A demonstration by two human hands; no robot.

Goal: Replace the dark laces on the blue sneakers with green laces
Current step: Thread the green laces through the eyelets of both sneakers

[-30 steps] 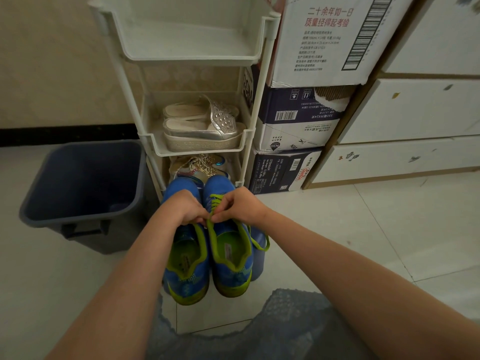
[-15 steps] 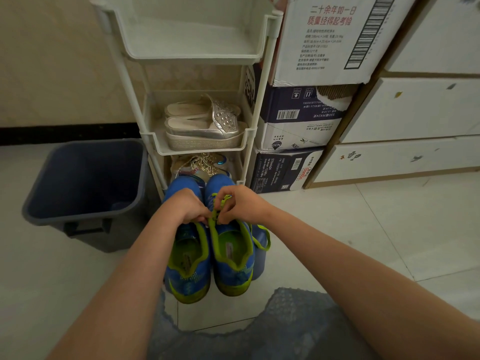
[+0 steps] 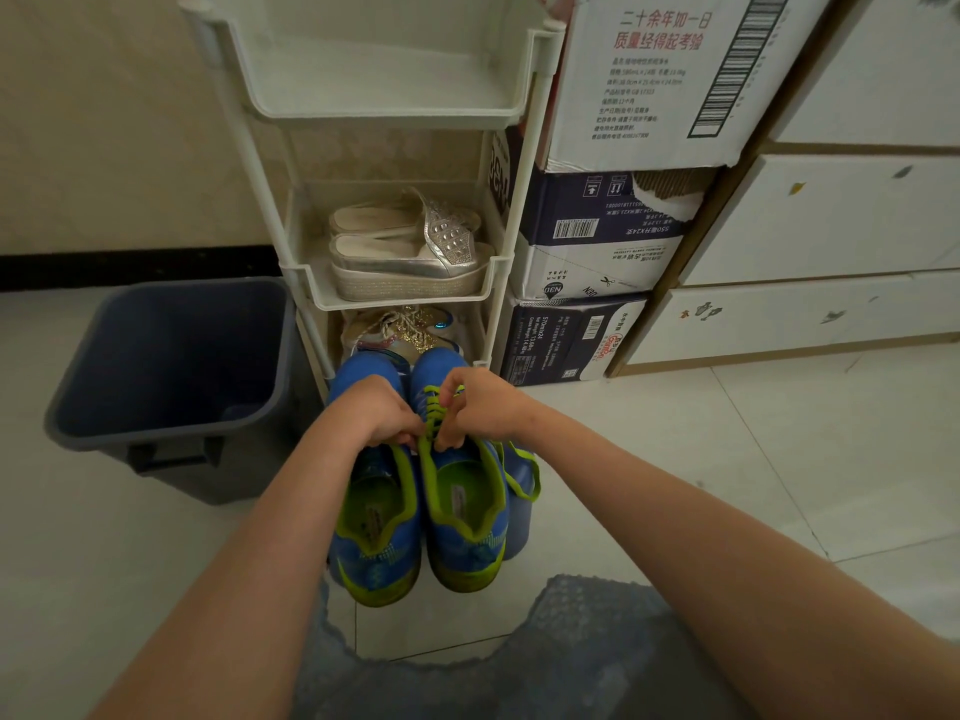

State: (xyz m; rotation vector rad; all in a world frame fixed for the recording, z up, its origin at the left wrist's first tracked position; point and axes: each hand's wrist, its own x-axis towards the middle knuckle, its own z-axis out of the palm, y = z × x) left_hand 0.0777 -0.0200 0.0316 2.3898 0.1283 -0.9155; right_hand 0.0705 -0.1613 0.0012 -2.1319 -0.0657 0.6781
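Here, a pair of blue mesh sneakers with lime-green lining stands side by side, heels toward the person, toes pointing at a white plastic shelf rack (image 3: 506, 283). The left blue sneaker (image 3: 375, 527) and the right blue sneaker (image 3: 467, 517) touch along their inner sides and seem to rest on something blue and rounded, which peeks out past the right one; I can't make out what it is. Both hands meet over the right sneaker's eyelets. The left hand (image 3: 376, 413) is curled tight, fingertips pinching the bright green lace (image 3: 435, 410) at the upper eyelets. The right hand (image 3: 480, 405) pinches the same lace from the other side, thumb and fingers closed on it. A loose run of green lace loops down the right sneaker's outer side. The left sneaker's lacing is hidden under the left hand.

On the rack's middle tier sits a pair of silver studded platform slippers (image 3: 410, 252); below, glittery gold shoes (image 3: 402, 332). A dark grey plastic bin (image 3: 171, 376) stands on the pale tiled floor (image 3: 753, 470) left of the rack, and stacked cardboard boxes (image 3: 602, 236) stand on its right.
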